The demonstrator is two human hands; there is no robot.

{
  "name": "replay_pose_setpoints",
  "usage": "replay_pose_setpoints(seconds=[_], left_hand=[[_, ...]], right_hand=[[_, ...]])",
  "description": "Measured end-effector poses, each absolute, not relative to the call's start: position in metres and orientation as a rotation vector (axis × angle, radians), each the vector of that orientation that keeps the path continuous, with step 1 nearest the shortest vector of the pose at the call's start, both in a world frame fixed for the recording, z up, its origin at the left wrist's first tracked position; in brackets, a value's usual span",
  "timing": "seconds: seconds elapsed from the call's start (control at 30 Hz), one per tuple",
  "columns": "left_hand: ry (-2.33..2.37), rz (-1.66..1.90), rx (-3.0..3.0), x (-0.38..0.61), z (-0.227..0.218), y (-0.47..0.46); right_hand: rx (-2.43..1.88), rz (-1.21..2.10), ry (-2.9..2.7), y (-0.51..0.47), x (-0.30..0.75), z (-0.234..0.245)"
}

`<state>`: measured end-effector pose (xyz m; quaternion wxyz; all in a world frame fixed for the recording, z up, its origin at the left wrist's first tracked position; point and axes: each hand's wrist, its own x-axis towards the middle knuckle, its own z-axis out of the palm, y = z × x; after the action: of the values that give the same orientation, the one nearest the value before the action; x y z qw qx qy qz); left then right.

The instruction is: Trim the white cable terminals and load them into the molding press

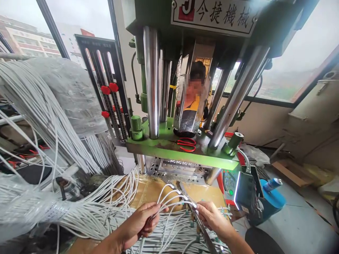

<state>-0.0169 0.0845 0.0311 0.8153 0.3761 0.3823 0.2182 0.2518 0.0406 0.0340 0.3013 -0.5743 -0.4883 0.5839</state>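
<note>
My left hand [148, 220] is closed around several white cables [169, 198], which arch out of it toward a narrow metal strip [202, 229]. The cable ends lie in a row along this dark strip, with white moulded pieces [182, 195] on them. My right hand [212, 217] pinches the cable end nearest me, at the strip's right side. Its thumb and forefinger partly hide that end. Under both hands many more white cables [169, 229] lie spread out, some with small green ends.
Ahead stands a green press [164, 148] with steel columns; red-handled pliers [186, 144] lie on its plate. A metal mould [180, 167] sits below. Thick cable bundles [53, 102] hang at left. A control box [230, 190] and a blue bin [272, 201] stand at right.
</note>
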Motion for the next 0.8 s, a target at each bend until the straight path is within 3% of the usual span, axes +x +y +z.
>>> replay_pose_setpoints(seconds=[0.47,0.73,0.8], left_hand=[[0.814,0.444,0.741,0.007,0.029,0.086],[0.731,0.314,0.825,0.018,0.017,0.037],[0.77,0.428,0.693,0.0,0.016,0.03]], right_hand=[[-1.584,1.486,-1.216,0.028,0.277,0.023],[-1.882,0.643,-1.662,0.013,0.294,-0.008],[-1.925,0.525,-1.671,0.009,0.304,-0.023]])
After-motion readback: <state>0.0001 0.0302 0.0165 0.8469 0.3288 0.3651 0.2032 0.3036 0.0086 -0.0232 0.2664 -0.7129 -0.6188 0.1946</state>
